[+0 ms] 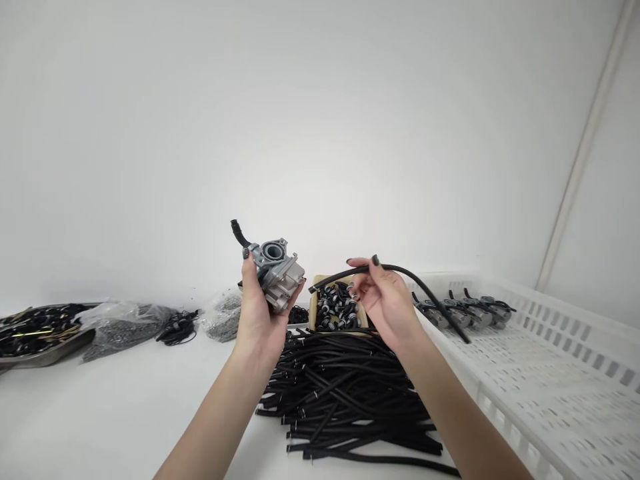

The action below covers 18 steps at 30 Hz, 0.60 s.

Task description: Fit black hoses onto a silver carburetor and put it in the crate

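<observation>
Centre of frame: left hand's (pixel 257 327) fingers and thumb clamp one carburetor (pixel 283 277); right hand (pixel 393 307) pinches one black rubber hose (pixel 409 273), thumb and fingertip together, other fingers loosely curled. A pinch closer to the hose's near end would likely steady that tip. Counting: one white crate (pixel 565 323) at right, seemingly four carburetors inside; lower centre, loose hoses (pixel 345 387), too tangled to count.

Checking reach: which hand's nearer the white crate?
Right. The right hand, with a hose, is just left of the crate; the left hand, with a metal part, farther left.
</observation>
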### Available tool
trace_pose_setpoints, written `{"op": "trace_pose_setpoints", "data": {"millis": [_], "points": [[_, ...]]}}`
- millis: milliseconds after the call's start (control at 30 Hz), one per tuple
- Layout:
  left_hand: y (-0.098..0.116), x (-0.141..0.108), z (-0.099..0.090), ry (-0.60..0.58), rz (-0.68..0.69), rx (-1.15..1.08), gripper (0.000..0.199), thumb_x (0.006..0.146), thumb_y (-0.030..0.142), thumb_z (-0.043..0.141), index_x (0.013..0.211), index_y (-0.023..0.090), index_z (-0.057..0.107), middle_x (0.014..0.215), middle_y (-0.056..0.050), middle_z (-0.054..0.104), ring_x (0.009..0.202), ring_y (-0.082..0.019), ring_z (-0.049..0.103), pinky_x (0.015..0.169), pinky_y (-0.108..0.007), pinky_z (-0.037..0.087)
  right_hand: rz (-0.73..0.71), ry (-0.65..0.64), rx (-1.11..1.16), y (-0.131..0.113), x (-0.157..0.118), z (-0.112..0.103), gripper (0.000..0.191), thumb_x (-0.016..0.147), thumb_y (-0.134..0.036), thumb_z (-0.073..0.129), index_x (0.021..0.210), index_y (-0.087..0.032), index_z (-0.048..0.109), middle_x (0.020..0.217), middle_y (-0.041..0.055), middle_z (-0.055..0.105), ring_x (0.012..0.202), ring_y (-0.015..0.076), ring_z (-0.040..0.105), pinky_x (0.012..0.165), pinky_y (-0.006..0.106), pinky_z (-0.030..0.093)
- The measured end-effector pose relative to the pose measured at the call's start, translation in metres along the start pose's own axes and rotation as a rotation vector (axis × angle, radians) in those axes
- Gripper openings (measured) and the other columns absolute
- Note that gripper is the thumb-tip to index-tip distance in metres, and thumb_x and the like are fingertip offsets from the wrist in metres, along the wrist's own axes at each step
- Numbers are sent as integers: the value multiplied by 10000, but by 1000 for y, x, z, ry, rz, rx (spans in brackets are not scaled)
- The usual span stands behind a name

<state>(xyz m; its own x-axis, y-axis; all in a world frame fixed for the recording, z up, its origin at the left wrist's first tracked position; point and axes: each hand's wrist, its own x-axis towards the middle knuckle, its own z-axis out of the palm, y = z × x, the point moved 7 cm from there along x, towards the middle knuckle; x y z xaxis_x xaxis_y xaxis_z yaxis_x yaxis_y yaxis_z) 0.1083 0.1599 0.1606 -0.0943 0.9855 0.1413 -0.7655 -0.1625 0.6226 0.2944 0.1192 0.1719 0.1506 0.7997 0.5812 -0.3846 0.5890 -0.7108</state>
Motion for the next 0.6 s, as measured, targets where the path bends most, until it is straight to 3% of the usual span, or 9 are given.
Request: {"op": "trace_pose_setpoints", "data": {"millis": [133, 367, 600], "points": [[-3, -3, 1, -2, 3, 84, 337, 977, 522, 618, 1169, 248, 665, 1173, -44, 759, 1011, -183, 754, 720, -233, 640, -51, 34, -81, -5, -5, 5, 359, 849, -558, 770, 900, -204, 806, 676, 22, 690, 667, 152, 589, 676, 290, 488], [-1, -5, 2, -31, 39, 104, 331, 946, 515, 658, 1150, 254, 656, 1154, -36, 760, 1041, -199, 745, 753, -266, 645, -83, 75, -73, -11, -5, -2, 335, 868, -536, 763, 888, -205, 807, 652, 13, 663, 663, 139, 576, 654, 265, 489], [-4, -8, 5, -59, 76, 214, 384, 909, 540, 679, 1167, 259, 636, 1229, -51, 739, 1155, -237, 715, 809, -290, 646, -31, 19, -127, -4, -5, 7, 369, 820, -573, 792, 867, -207, 810, 681, 28, 688, 648, 149, 600, 639, 279, 504]]}}
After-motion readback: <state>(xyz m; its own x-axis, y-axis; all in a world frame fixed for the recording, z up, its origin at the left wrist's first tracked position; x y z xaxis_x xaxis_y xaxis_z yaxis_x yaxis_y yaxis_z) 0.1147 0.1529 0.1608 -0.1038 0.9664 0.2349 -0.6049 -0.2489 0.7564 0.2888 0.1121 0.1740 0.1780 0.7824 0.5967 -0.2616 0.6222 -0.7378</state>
